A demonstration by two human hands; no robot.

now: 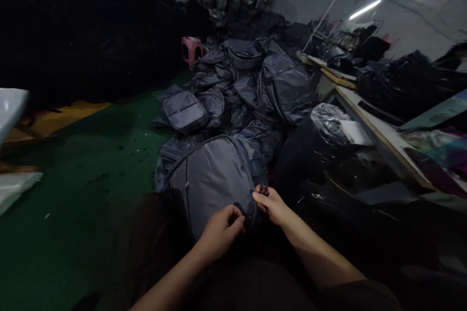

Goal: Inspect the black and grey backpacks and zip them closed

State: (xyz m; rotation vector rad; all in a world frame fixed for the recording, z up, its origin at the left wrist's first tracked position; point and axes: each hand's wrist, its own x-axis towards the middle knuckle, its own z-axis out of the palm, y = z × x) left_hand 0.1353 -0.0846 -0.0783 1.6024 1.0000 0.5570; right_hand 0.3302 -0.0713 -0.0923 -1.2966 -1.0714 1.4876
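Observation:
A grey backpack (215,170) with dark zippers lies in front of me, its rounded end pointing away. My left hand (222,227) is at its near lower edge, with thumb and fingers curled together in a pinch beside a dark patch of the bag. What lies between those fingertips is too dark to make out. At the bag's right side, my right hand (273,205) is closed around a small dark object with reddish glints (263,190). The thumb of that hand touches the bag's edge seam.
A heap of similar grey bags (244,75) lies beyond. A pink stool (191,52) stands behind it on the green floor (91,180). To the right, a long worktable (379,141) carries dark material; a clear plastic bag (330,121) sits by its edge.

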